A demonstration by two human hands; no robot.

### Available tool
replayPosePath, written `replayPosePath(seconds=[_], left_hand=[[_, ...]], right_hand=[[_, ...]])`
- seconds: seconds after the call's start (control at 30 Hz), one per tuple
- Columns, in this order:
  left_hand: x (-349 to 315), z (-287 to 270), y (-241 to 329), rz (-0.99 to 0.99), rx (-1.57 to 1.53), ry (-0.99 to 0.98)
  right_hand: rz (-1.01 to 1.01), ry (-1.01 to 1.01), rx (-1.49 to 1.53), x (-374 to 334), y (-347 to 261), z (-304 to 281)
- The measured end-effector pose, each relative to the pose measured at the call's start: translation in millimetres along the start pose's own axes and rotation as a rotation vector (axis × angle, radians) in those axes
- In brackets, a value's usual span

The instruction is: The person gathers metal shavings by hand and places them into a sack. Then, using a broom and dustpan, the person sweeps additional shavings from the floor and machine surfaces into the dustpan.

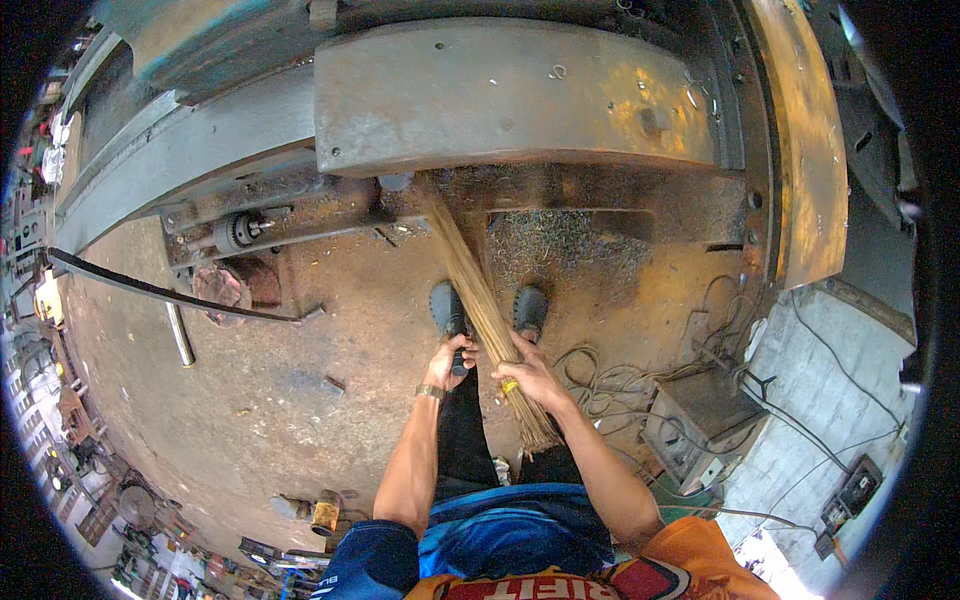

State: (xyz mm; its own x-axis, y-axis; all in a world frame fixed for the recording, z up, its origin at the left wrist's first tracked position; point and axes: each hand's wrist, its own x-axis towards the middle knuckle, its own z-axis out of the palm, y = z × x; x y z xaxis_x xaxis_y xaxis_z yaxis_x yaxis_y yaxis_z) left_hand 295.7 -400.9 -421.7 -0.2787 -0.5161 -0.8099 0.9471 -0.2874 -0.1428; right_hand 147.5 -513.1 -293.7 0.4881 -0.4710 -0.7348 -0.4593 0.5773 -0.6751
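My right hand (530, 375) is wrapped round a stick broom (475, 285), a long bundle of thin tan sticks. A yellow band (510, 385) binds it close to my grip. The broom slants away to the upper left, its far end reaching under the grey machine. My left hand (450, 360), with a watch on its wrist, is closed round a short dark cylindrical thing (459, 363); its kind is unclear. That hand is apart from the broom. Beyond the broom, to its right, a heap of metal shavings (575, 245) lies beneath the machine.
A large grey metal machine (500, 95) spans the far side. My dark shoes (530, 308) stand on the brown floor (260, 400). Tangled cables (590, 385) and a metal box (700, 420) lie at the right. A drill chuck (238, 232) and a metal rod (181, 335) are at the left.
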Motion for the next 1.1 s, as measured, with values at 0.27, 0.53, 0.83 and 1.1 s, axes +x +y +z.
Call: replayPosePath(seconds=[0.27,0.53,0.83,1.1], left_hand=[[-7.9,1.8,3.1,0.028,0.074,0.0],[-1.0,-10.3,5.0,-0.004,-0.012,-0.016],[2.7,-13.8,8.5,0.001,-0.019,-0.061],[11.1,-20.5,11.4,-0.035,-0.068,-0.006]], right_hand=[[-0.056,0.045,-0.189,-69.1,-26.8,-7.1],[0.164,0.234,0.147,-68.9,-26.6,-16.4],[0.445,0.212,0.659,-137.6,-33.8,-35.4],[0.463,0.383,0.41,-211.2,-17.1,-64.3]])
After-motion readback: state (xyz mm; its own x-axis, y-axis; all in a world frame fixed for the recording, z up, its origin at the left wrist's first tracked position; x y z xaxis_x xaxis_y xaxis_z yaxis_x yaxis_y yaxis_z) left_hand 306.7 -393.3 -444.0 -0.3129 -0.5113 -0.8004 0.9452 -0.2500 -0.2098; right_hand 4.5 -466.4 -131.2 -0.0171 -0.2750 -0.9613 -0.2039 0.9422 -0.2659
